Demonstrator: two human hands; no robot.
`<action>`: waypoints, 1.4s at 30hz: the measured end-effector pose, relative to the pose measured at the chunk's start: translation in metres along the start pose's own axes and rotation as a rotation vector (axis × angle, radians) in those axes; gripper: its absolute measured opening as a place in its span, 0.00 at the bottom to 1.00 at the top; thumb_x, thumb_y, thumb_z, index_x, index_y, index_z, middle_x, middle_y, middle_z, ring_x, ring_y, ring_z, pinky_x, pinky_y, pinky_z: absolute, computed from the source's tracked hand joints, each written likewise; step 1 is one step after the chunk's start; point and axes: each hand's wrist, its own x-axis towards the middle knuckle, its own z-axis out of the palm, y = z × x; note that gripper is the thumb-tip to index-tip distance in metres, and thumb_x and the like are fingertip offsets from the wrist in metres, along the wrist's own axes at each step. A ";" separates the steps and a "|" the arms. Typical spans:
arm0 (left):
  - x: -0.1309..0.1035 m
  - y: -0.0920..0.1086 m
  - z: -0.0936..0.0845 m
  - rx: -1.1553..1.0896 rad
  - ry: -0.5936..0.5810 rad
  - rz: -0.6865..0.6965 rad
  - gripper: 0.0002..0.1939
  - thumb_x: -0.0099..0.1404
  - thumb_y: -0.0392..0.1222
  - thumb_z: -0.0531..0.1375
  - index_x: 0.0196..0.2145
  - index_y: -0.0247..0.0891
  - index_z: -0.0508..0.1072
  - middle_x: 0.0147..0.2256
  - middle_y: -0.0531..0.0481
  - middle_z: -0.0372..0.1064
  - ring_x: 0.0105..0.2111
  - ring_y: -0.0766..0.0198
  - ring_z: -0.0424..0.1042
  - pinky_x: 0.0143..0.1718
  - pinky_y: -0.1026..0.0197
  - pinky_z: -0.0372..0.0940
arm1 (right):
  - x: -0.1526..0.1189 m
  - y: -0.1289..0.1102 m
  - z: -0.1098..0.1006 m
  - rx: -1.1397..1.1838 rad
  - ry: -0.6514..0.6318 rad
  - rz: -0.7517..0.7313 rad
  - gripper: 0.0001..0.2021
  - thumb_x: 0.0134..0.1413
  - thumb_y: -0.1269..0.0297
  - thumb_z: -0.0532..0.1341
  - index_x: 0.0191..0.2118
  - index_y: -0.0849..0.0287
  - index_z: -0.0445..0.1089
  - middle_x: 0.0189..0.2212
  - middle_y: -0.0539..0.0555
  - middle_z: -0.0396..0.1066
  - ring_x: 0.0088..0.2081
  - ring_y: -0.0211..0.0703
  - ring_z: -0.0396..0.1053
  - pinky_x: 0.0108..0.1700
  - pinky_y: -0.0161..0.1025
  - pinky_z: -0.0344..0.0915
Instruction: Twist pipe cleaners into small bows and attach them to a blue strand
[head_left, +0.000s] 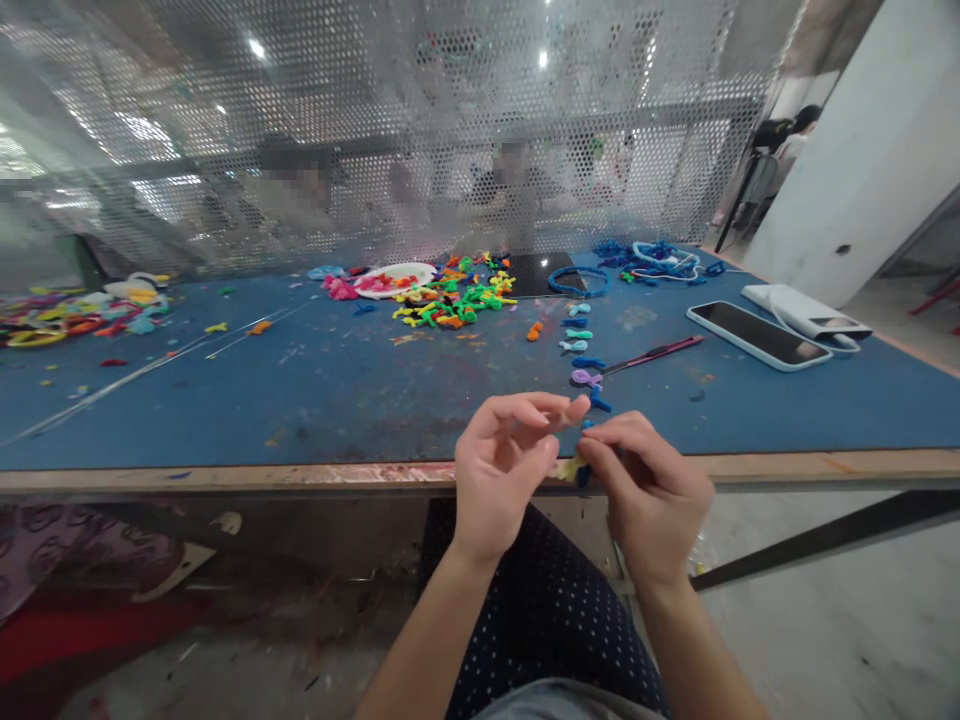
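My right hand point(651, 488) is at the table's front edge, with thumb and forefinger pinched on a small blue twisted piece point(587, 426). Only bits of it show; a darker blue end sticks out below the fingertips. My left hand point(504, 462) is raised close beside it, fingers curved and apart, with nothing visible between them. Just beyond the fingertips, a column of small twisted pieces runs away from me, among them a dark blue one point(598, 400), a lilac looped one point(586, 378) and a pale aqua one point(574, 346).
A pink-handled thin tool point(660, 351) lies right of the column. Farther right are a phone point(757, 336) and a white power bank point(810, 312) with a cable. Colourful pieces point(457, 300) are heaped at the back, near a white plate point(424, 272). Behind stands a perforated metal screen point(375, 120).
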 end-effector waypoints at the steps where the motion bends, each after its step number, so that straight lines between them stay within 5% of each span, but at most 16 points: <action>1: 0.001 -0.002 0.002 0.012 0.065 0.002 0.09 0.56 0.29 0.65 0.31 0.39 0.69 0.38 0.54 0.75 0.43 0.59 0.76 0.46 0.58 0.71 | -0.001 0.000 0.001 0.016 -0.011 -0.004 0.08 0.52 0.76 0.63 0.33 0.53 0.74 0.25 0.49 0.71 0.29 0.41 0.65 0.31 0.40 0.63; 6: 0.004 -0.008 0.010 -0.020 0.281 -0.052 0.14 0.49 0.30 0.70 0.26 0.38 0.66 0.35 0.55 0.77 0.37 0.60 0.78 0.39 0.63 0.74 | -0.002 0.003 0.003 0.006 -0.094 -0.149 0.15 0.50 0.80 0.64 0.39 0.51 0.75 0.28 0.48 0.74 0.29 0.40 0.67 0.33 0.42 0.64; 10: 0.007 -0.008 0.011 -0.053 0.323 -0.085 0.16 0.46 0.32 0.72 0.26 0.38 0.67 0.34 0.55 0.78 0.35 0.62 0.79 0.37 0.65 0.74 | -0.001 0.002 0.003 -0.002 -0.113 -0.177 0.15 0.50 0.80 0.64 0.40 0.51 0.74 0.29 0.49 0.74 0.30 0.40 0.67 0.33 0.42 0.64; 15: 0.004 -0.005 0.002 0.016 0.180 -0.052 0.16 0.48 0.34 0.72 0.29 0.39 0.68 0.32 0.55 0.78 0.32 0.63 0.79 0.49 0.57 0.70 | -0.001 -0.004 0.004 0.065 -0.033 0.013 0.09 0.53 0.76 0.62 0.34 0.53 0.74 0.25 0.49 0.71 0.29 0.40 0.66 0.29 0.39 0.63; 21: 0.002 0.008 -0.008 0.126 0.048 -0.013 0.14 0.49 0.30 0.71 0.29 0.38 0.69 0.31 0.55 0.78 0.31 0.64 0.79 0.60 0.51 0.58 | -0.003 -0.001 0.002 0.123 -0.084 -0.070 0.16 0.50 0.79 0.64 0.39 0.49 0.76 0.28 0.48 0.74 0.29 0.40 0.67 0.33 0.42 0.64; 28: 0.010 0.014 -0.020 0.097 -0.112 -0.229 0.13 0.49 0.29 0.70 0.28 0.36 0.69 0.29 0.53 0.78 0.29 0.68 0.77 0.55 0.55 0.64 | -0.001 0.004 -0.005 0.171 -0.153 -0.078 0.20 0.49 0.79 0.65 0.42 0.44 0.76 0.28 0.48 0.76 0.29 0.40 0.68 0.32 0.40 0.66; 34: 0.016 0.018 -0.023 -0.068 -0.326 -0.390 0.14 0.47 0.25 0.69 0.29 0.34 0.71 0.30 0.52 0.76 0.26 0.68 0.76 0.29 0.70 0.70 | 0.001 0.003 -0.013 0.390 -0.303 0.260 0.25 0.47 0.68 0.70 0.52 0.48 0.69 0.26 0.46 0.75 0.33 0.41 0.74 0.47 0.46 0.70; 42: 0.022 0.020 -0.025 -0.038 -0.394 -0.460 0.17 0.44 0.26 0.70 0.30 0.35 0.69 0.28 0.52 0.73 0.24 0.70 0.74 0.28 0.70 0.70 | 0.004 -0.001 -0.017 0.403 -0.376 0.324 0.21 0.45 0.65 0.70 0.47 0.52 0.69 0.24 0.47 0.75 0.28 0.41 0.75 0.39 0.43 0.74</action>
